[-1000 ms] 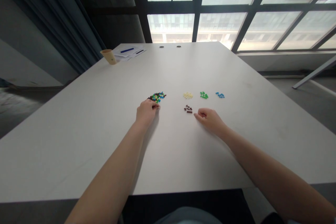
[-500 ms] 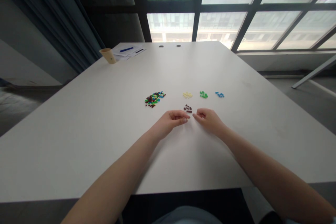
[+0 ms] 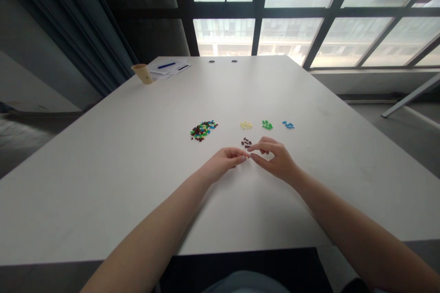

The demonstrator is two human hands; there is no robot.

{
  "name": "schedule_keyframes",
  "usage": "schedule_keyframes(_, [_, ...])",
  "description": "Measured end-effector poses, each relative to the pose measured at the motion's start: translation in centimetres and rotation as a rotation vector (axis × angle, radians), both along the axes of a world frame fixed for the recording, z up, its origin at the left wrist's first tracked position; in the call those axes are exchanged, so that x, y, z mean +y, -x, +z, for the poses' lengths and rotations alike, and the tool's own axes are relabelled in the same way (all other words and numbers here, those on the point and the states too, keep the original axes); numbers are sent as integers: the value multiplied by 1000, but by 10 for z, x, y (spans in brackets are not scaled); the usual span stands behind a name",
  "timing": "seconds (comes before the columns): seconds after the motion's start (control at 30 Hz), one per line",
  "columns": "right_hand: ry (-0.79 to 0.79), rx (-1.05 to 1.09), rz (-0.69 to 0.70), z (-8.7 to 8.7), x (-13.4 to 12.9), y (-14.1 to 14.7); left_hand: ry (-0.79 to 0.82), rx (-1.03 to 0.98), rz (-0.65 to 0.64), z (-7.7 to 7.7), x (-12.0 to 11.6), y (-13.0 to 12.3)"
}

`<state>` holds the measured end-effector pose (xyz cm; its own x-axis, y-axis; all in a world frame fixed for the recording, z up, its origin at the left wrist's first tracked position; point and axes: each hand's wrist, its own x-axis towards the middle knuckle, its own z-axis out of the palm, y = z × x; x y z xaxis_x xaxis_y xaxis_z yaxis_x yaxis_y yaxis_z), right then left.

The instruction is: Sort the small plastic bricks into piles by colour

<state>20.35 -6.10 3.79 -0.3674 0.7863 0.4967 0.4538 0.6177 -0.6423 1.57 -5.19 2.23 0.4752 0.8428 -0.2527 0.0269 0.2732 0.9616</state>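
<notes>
Thumb and fingers of my left hand (image 3: pixel 227 161) are pinched together at the table's middle; something tiny and pale shows at their tips, too small to name. My right hand (image 3: pixel 275 158) meets those tips with its thumb, its index finger stretched out and apart from the thumb. Just beyond the fingertips lie dark brown bricks (image 3: pixel 246 142), one partly covered by the right index finger. Farther back are small groups of pale yellow bricks (image 3: pixel 246 125), green bricks (image 3: pixel 267 125) and blue bricks (image 3: pixel 288 125). A mixed-colour brick pile (image 3: pixel 202 131) lies to the left.
On the white table's (image 3: pixel 103 183) far left stand a tan paper cup (image 3: pixel 143 74) and papers (image 3: pixel 172 71) with a blue pen (image 3: pixel 167 65) on them. Two dark round discs (image 3: pixel 211 61) are near the far edge, before the windows.
My right hand has opened its thumb and index finger and moved slightly left, up to the left fingertips. My left hand has barely moved and stays pinched.
</notes>
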Motion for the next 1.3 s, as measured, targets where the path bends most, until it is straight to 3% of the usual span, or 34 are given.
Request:
schedule_keyframes(0.27, [-67,-59,2,-1,-2,8,-36,41,7,-4,3,4])
schedule_keyframes(0.47, [-157,-264,52,3,7,12,-25,66,78,-11,7,5])
schedule_keyframes(0.57, [-150,-308,13,5,25,12,7,48,173,-11,9,6])
schedule_keyframes(0.73, [8,-361,-188,-4,80,11,32,65,245,-8,12,9])
schedule_keyframes(0.9, [86,-489,-203,-21,121,20,81,101,246,-3,11,11])
schedule_keyframes(1.13, [116,-567,-207,-28,127,30,129,66,222,9,7,11])
schedule_keyframes(1.3, [105,-565,-222,-25,126,25,119,42,227,8,7,9])
